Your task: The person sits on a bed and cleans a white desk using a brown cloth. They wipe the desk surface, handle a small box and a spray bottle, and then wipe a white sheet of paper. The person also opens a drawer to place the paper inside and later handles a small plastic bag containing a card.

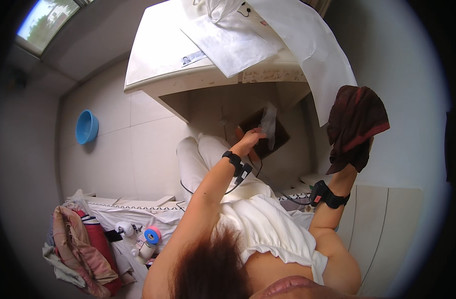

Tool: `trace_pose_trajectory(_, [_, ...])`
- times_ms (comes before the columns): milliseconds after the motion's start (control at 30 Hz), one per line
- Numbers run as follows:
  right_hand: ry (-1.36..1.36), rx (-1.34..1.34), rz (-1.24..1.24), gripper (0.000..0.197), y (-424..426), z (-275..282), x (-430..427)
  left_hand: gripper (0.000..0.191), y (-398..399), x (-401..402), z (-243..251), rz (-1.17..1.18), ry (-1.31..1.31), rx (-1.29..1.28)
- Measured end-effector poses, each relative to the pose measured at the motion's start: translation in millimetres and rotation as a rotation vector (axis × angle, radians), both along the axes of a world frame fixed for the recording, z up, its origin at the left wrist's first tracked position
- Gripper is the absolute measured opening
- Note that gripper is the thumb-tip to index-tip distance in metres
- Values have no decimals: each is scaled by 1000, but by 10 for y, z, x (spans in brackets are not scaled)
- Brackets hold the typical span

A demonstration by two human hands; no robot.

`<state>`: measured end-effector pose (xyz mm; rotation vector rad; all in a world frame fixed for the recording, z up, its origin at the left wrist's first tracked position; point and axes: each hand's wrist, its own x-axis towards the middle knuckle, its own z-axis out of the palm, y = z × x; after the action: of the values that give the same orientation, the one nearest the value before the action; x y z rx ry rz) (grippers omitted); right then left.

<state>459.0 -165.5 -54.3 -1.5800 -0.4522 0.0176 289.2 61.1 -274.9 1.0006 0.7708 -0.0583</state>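
My left hand (252, 139) reaches down past my knees with its fingertips on a crumpled clear plastic bag (269, 125). The bag hangs over an open cardboard box (281, 139), whose dark inside shows below it. Off to the right, my right hand (370, 144) grips a dark brown towel (356, 116) with a red band, raised beside the wall. Most of that hand is hidden behind the cloth. Both wrists carry black straps with small devices and cables.
A white desk (149, 59) stands ahead, bearing papers (235, 48) and a card with a photo. A large white sheet (306, 48) droops off its right side. On the floor at left sits a blue basin (86, 127). Folded clothes (78, 246) and a tape roll (152, 235) lie on the bed.
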Motion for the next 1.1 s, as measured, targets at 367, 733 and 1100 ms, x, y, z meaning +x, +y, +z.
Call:
trace_pose_trajectory(367, [423, 462, 308, 46, 90, -187, 27, 73, 162, -15, 177, -18, 14, 193])
trace_pose_trajectory(733, [394, -13, 764, 51, 845, 826, -143, 86, 1868, -1424, 2602, 664, -510, 124])
trace_pose_trajectory(1100, [457, -186, 1269, 37, 2657, 964, 713, 53, 2088, -1669, 2538, 623, -267, 376])
